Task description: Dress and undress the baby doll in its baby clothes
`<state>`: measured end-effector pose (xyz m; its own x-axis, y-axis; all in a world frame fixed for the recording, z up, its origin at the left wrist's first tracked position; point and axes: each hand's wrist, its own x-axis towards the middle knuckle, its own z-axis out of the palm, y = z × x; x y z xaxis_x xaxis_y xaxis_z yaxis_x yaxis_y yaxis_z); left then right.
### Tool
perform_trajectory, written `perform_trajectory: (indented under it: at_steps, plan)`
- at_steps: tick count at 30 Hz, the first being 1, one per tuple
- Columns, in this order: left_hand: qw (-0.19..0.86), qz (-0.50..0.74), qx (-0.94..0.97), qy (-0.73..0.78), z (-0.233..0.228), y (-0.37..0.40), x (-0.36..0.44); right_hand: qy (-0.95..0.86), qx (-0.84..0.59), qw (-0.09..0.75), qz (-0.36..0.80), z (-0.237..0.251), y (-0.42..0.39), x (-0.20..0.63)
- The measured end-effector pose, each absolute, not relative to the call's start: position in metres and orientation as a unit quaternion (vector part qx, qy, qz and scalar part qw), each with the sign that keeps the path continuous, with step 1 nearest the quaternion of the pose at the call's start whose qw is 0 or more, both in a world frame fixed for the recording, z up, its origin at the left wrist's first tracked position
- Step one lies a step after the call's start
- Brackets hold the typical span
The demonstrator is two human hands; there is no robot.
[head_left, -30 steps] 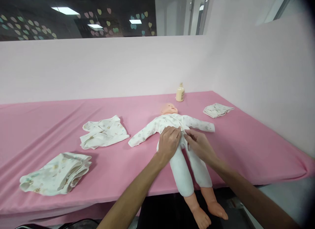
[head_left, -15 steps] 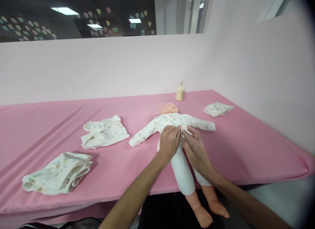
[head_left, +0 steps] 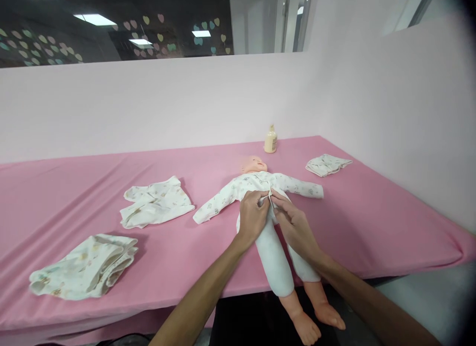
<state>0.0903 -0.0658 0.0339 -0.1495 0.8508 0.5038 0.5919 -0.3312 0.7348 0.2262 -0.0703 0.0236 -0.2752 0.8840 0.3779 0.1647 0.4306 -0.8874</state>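
A pale wall (head_left: 167,103) with a dark window (head_left: 92,41) above it backs a tabletop (head_left: 364,227) covered in pink cloth. The baby doll (head_left: 275,261) lies face up at the near edge, its head toward the wall and its bare feet past the edge, wearing a printed long-sleeved top (head_left: 255,181).

Half a second ago the fingers were bunched over the doll's middle; now a thin white strip (head_left: 270,196), apparently a tie, shows between them. That suggests the tie is being worked by both hands together, with its ends not yet lying loose or flat.

The left hand (head_left: 253,217) is curled nearly closed, seemingly pinching one strand. The right hand (head_left: 295,222) is half curled, thumb and fingertips close together at the strip; whether it grips firmly, I cannot tell.

Counted: one doll, two hands, one pump bottle (head_left: 270,140) beyond the head, and three loose cloth items: a spread garment (head_left: 158,201) and a larger folded cloth (head_left: 85,266) at left, a small folded cloth (head_left: 327,165) at right.
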Motion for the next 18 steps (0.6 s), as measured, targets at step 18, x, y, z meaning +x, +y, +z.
perform_trajectory:
  at_steps: [18]
  plan:
    - [0.286, 0.495, 0.613, 0.546, 0.047, -0.065, 0.084, -0.727, -0.381, 0.484, 0.302, 0.020, -0.068, 0.224]
